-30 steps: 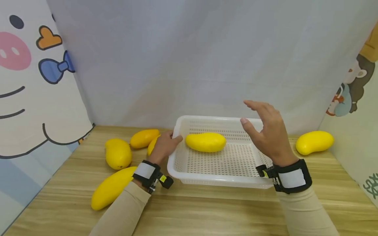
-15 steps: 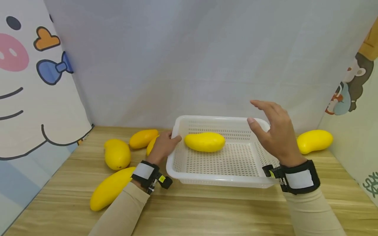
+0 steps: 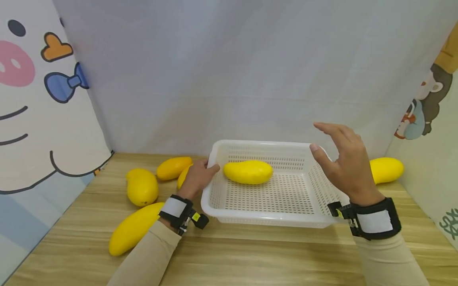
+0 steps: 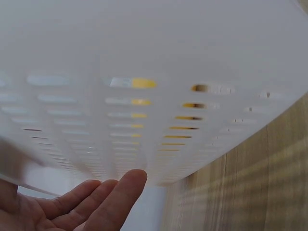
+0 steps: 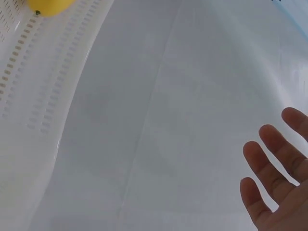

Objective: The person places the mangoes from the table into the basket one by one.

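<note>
A white plastic basket [image 3: 275,218] with slotted walls stands on the table, and one yellow mango [image 3: 248,172] lies in its left half. My left hand [image 3: 196,177] grips the basket's left rim, thumb over the edge. From below, the left wrist view shows its fingers [image 4: 118,199] at the slotted outer wall. Above the basket's right end, my right hand [image 3: 345,163] is raised, fingers apart and holding nothing. Behind it, another yellow mango [image 3: 388,170] lies on the table, partly covered by the hand.
Several mangoes lie left of the basket: a rounded one [image 3: 142,186], a long one [image 3: 134,230], an orange-yellow one [image 3: 174,168], and one [image 3: 182,176] half hidden behind the left hand. A pale cloth wall [image 3: 250,71] rises behind the wooden table [image 3: 250,258].
My right hand has moved right, from over the basket towards the mango on the right, and covers part of it now. The left hand keeps its place on the rim.
</note>
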Action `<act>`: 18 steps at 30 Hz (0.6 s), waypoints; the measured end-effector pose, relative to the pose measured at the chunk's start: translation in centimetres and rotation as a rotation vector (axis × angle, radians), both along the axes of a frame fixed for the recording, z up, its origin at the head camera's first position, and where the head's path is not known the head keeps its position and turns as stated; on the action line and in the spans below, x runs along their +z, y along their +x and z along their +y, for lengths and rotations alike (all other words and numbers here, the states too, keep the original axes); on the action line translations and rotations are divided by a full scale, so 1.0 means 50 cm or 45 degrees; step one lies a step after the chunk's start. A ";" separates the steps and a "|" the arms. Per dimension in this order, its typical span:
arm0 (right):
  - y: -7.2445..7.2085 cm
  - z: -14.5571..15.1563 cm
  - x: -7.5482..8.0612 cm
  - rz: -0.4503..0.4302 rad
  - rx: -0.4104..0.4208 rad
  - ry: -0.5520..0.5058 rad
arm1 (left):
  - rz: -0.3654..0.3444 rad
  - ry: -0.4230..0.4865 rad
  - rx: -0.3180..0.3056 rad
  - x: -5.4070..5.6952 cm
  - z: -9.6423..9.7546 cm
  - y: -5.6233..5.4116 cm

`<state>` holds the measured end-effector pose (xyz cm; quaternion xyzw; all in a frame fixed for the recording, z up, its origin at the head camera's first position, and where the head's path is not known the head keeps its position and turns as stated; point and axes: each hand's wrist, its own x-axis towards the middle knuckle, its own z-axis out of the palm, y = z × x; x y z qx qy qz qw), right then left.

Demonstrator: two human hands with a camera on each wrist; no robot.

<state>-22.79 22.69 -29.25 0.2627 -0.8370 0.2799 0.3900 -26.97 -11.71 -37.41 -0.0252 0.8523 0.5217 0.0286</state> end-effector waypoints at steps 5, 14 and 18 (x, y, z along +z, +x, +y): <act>0.005 0.005 0.003 0.008 0.000 0.002 | 0.006 0.005 -0.001 -0.002 -0.001 0.001; 0.013 0.023 0.005 0.031 0.006 -0.010 | 0.004 0.012 -0.017 -0.004 0.000 0.000; 0.013 0.036 0.002 0.043 -0.011 0.007 | 0.005 0.006 -0.015 -0.004 0.001 -0.001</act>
